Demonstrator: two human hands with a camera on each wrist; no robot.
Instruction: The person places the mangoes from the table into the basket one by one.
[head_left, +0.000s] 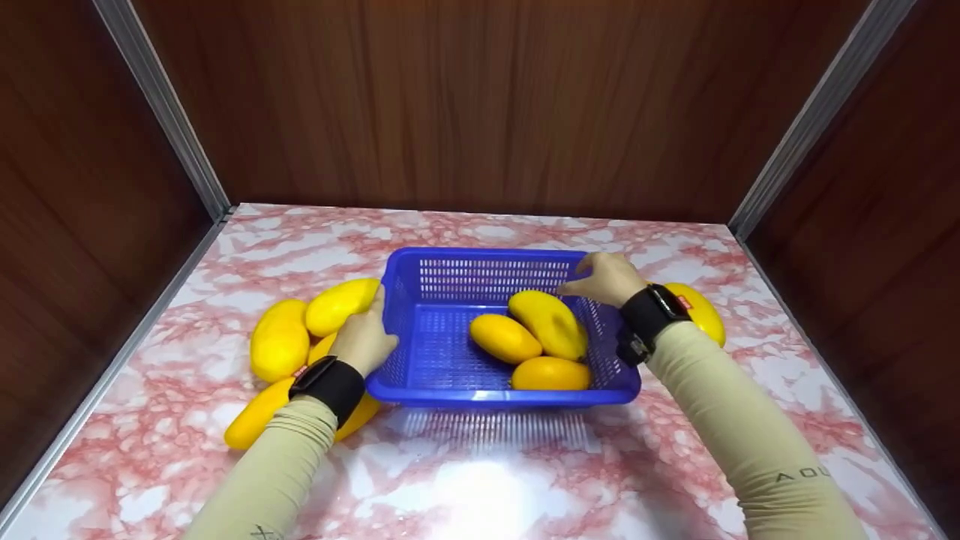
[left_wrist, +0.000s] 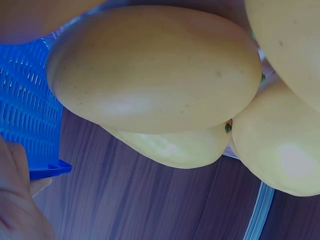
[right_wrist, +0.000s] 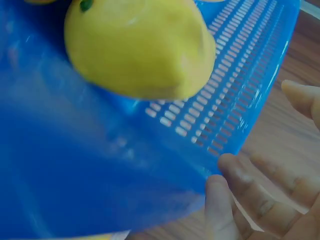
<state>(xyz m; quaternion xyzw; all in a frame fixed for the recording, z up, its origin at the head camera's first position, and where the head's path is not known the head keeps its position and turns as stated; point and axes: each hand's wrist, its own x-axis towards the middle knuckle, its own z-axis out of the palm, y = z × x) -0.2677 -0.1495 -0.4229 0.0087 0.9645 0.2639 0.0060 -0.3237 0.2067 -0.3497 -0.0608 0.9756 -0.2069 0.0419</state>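
Marbled worktop under wood-grain panels: a basket firmly held on one side only

Dark panels rise beyond the far edge and along both sides of the pink-and-white worktop. The blue basket stands about midway between its left and right edges, with three yellow mangoes gathered toward the basket's right side. Loose mangoes crowd the basket's left, toward the worktop's left edge; another mango lies to its right, partly hidden by the right wristband.

The left hand's grip pinches the basket's left rim. The right hand's grip is spread at the far right corner; whether its fingertips bear on the rim, one cannot tell.

That mismatch looks like the main hazard. Lifting now would probably raise the left side first, and the three mangoes, already to the right, would add weight to the drooping end and might roll against the wall. Dragging leftward could shove the loose mangoes toward the worktop's left edge.
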